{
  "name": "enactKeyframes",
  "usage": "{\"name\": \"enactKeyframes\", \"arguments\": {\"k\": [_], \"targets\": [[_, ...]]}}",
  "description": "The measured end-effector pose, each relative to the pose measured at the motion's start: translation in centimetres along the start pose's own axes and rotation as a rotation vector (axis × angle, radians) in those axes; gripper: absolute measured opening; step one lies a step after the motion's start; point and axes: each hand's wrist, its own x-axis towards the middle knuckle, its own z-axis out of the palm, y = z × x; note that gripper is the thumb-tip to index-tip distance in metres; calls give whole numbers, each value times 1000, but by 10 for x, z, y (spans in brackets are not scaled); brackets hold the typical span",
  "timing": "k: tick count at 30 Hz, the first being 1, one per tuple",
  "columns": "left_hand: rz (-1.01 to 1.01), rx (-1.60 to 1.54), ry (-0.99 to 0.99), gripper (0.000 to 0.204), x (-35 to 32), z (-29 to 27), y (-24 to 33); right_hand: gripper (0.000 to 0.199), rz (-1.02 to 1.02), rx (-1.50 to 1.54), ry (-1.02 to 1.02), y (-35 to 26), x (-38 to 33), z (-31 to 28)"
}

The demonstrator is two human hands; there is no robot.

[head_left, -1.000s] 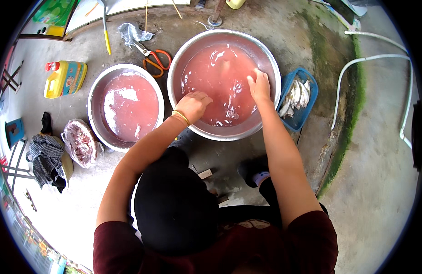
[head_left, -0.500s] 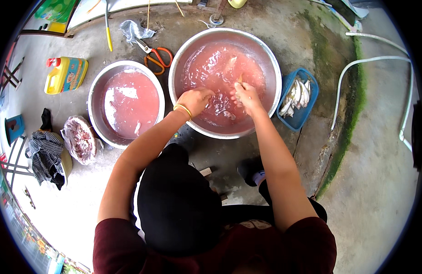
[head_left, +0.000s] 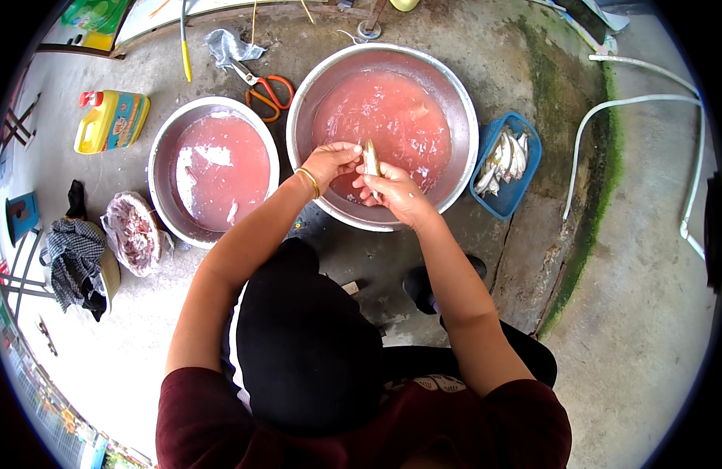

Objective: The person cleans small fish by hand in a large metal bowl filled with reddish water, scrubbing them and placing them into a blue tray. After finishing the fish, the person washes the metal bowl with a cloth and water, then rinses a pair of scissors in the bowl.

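Observation:
Over the near part of the large metal basin (head_left: 464,156) of cloudy pink water (head_left: 376,102), my right hand (head_left: 396,192) is closed around a small silvery fish (head_left: 371,159), its body tilted upward. Just left of the fish, my left hand (head_left: 333,164), with a yellow bangle at the wrist, has thumb and fingertips pinched together. Whether anything sits in that pinch is too small to tell. A pale shape, perhaps another fish, shows dimly in the water. Right of the basin, several small fish (head_left: 503,164) lie in a blue plastic basket (head_left: 498,205).
A smaller metal basin (head_left: 162,195) of pink water stands left, beside a lined bowl of fish scraps (head_left: 134,234). Beyond it are orange-handled scissors (head_left: 276,92), a grey cloth (head_left: 232,48) and a yellow jug (head_left: 111,121). A pale hose (head_left: 584,141) curves along the right.
My right hand has drawn back toward me, and the fish now shows above the water. Both hands have come closer together. One of my feet has shifted.

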Motion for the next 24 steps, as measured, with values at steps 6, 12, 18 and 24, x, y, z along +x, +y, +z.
{"name": "enactKeyframes", "arguments": {"k": [6, 12, 18, 24], "targets": [[26, 91, 79, 17, 1, 4, 1, 31, -75, -253, 335, -11, -1, -27], [366, 757, 234, 18, -11, 16, 8, 26, -700, -930, 1304, -51, -46, -149], [1035, 1489, 245, 18, -7, -5, 5, 20, -698, -1022, 909, -49, -6, -131], [1049, 1566, 158, 18, -4, -9, -2, 41, -366, -1497, 891, 0, 81, -93]]}}
